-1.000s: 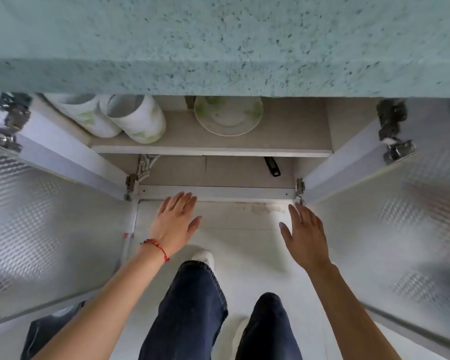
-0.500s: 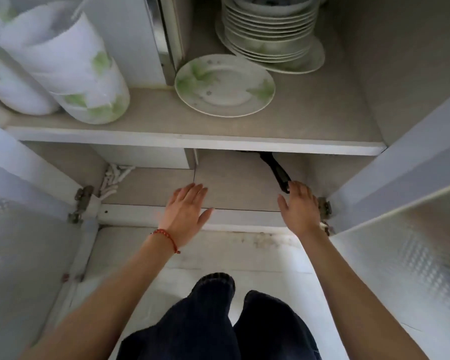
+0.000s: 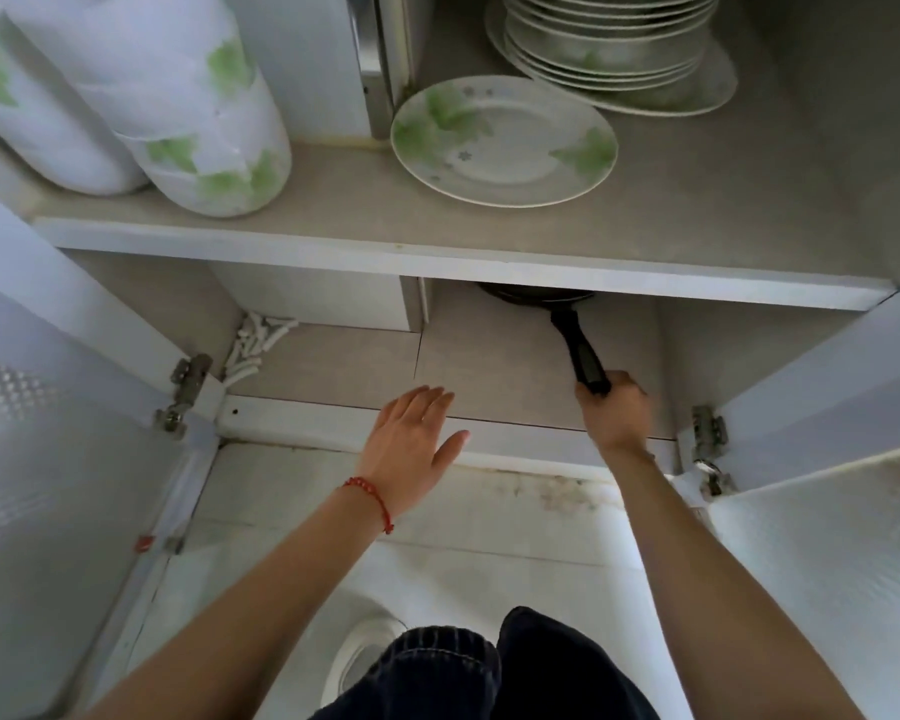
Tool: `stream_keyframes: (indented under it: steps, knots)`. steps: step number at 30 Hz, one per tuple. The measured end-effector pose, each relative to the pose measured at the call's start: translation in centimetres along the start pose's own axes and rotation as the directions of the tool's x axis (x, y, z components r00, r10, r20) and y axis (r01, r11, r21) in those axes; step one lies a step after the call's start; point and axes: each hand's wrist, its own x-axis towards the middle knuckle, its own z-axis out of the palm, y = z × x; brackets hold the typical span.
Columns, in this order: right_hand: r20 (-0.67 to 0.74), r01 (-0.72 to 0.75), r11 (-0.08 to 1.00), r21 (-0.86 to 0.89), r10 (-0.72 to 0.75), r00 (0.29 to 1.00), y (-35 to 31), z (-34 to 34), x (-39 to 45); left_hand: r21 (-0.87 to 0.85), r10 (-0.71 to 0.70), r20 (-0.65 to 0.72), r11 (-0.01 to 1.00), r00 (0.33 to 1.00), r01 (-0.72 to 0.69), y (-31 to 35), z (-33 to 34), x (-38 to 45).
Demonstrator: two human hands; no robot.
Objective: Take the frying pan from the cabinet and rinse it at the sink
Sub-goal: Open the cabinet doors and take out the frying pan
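Note:
A black frying pan (image 3: pixel 567 314) lies on the bottom shelf of the open cabinet (image 3: pixel 302 252). Most of its bowl is hidden under the upper shelf; its black handle points toward me. My right hand (image 3: pixel 614 413) is closed around the end of that handle. My left hand (image 3: pixel 411 449), with a red string bracelet at the wrist, hovers flat and empty over the cabinet's front sill, fingers apart. No sink is in view.
On the upper shelf lie a green-leaf plate (image 3: pixel 505 140), a stack of plates (image 3: pixel 609 44) behind it, and stacked bowls on their sides (image 3: pixel 198 106) at left. Both cabinet doors (image 3: pixel 48 485) stand open to either side. White clips (image 3: pixel 255 345) lie in the lower left corner.
The view has dropped closer to the cabinet. My right hand went from touching the handle's tip to gripping it. The pan's rim now shows under the shelf. My left hand barely moved.

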Motion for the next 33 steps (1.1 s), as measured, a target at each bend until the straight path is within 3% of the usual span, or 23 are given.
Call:
stream_keyframes:
  steps: [5, 9, 11, 14, 16, 22, 28, 33]
  knots:
    - [0.057, -0.092, 0.992, 0.086, 0.088, 0.995, 0.1, 1.8, -4.1, -0.152, -0.022, 0.088, 0.988, 0.996, 0.036, 1.5, 2.0, 1.8]
    - [0.111, -0.142, 0.983, 0.114, 0.13, 0.985, 1.0, 1.4, -7.4, -0.35, -0.11, 0.187, 0.921, 0.976, 0.171, 2.9, 4.5, 3.4]
    - [0.151, -0.148, 0.982, 0.122, 0.129, 0.98, 1.6, 1.0, -8.7, -0.479, -0.194, 0.246, 0.828, 0.95, 0.293, 3.9, 5.7, 4.0]
    - [0.17, -0.153, 0.979, 0.133, 0.13, 0.977, 2.7, 0.6, -10.0, -0.658, -0.278, 0.402, 0.575, 0.873, 0.486, 5.3, 7.3, 4.7]
    - [0.183, -0.163, 0.973, 0.162, 0.133, 0.974, 3.3, 0.6, -10.2, -0.692, -0.253, 0.465, 0.493, 0.848, 0.527, 6.0, 8.1, 5.4]
    - [0.295, -0.289, 0.846, 0.449, 0.165, 0.941, 2.9, 0.8, -7.8, -0.739, -0.266, 0.451, 0.425, 0.852, 0.523, 7.2, 9.6, 7.6]
    - [0.33, -0.259, 0.819, 0.511, 0.091, 0.94, 1.8, 1.6, -6.5, -0.774, -0.266, 0.532, 0.233, 0.804, 0.589, 7.1, 9.3, 8.8]
    - [0.288, -0.211, 0.845, 0.492, 0.071, 0.955, 2.3, 1.7, -6.9, -0.797, -0.301, 0.522, 0.162, 0.798, 0.582, 7.6, 9.8, 8.7]
